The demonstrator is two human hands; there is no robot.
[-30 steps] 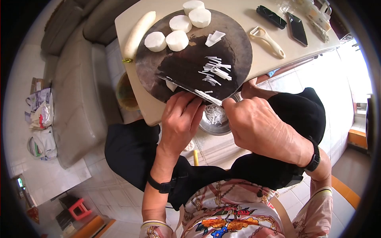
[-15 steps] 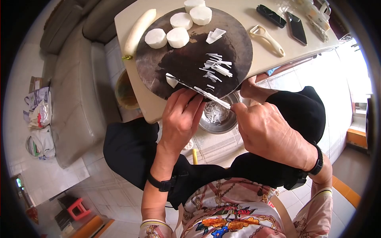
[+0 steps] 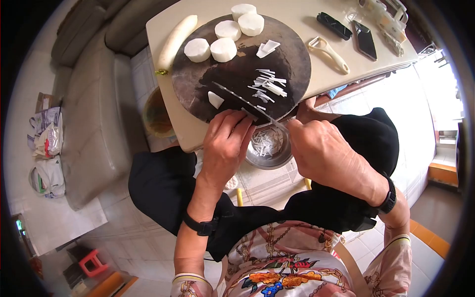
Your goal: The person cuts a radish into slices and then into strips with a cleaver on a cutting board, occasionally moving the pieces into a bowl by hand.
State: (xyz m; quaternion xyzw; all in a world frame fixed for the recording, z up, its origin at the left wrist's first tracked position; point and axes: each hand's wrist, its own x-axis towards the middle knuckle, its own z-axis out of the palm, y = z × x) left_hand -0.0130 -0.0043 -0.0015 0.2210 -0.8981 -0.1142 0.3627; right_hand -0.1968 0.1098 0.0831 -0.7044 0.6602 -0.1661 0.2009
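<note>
My right hand (image 3: 321,148) is closed around the handle of a knife (image 3: 246,101). Its thin blade slants over the near part of a round dark cutting board (image 3: 198,84). Beside the blade, my left hand (image 3: 228,136) has its fingers bent down at the board's near edge, pressing white radish slices (image 3: 249,115) that mostly hide beneath them. A cut radish piece (image 3: 215,100) lies left of the blade. To its right are radish strips (image 3: 269,83) and, farther back, thin flat slices (image 3: 268,48). Several thick radish chunks (image 3: 223,49) stand at the board's far left.
A metal bowl (image 3: 287,157) with radish shreds sits below the board's near edge. On the cream table (image 3: 161,22) lie a whole radish (image 3: 178,42), a peeler (image 3: 329,53), a phone (image 3: 365,40) and a black case (image 3: 334,25). A grey sofa (image 3: 91,123) stands at left.
The knife has moved away from the left fingers, toward the far side, and the strip along its blade no longer shows there. The left hand stays at the board's edge.
</note>
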